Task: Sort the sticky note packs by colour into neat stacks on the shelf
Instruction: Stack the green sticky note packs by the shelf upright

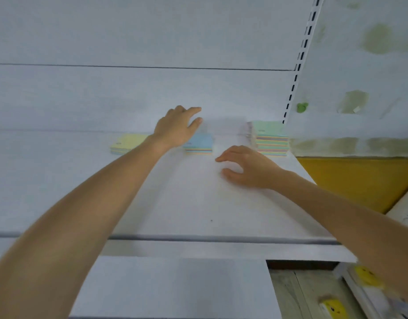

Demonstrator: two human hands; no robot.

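Observation:
Three lots of sticky note packs lie along the back of the white shelf. A yellow-topped pack is at the left, a blue-topped pack in the middle, and a taller stack with a green top at the right. My left hand hovers just above and left of the blue-topped pack, fingers spread and holding nothing. My right hand hangs low over the shelf in front of the green-topped stack, fingers loosely bent and empty.
A slotted white upright and a stained wall bound the shelf at the right, with a yellow panel below. Lower right, yellow smiley items sit on a lower shelf. The shelf front edge runs across.

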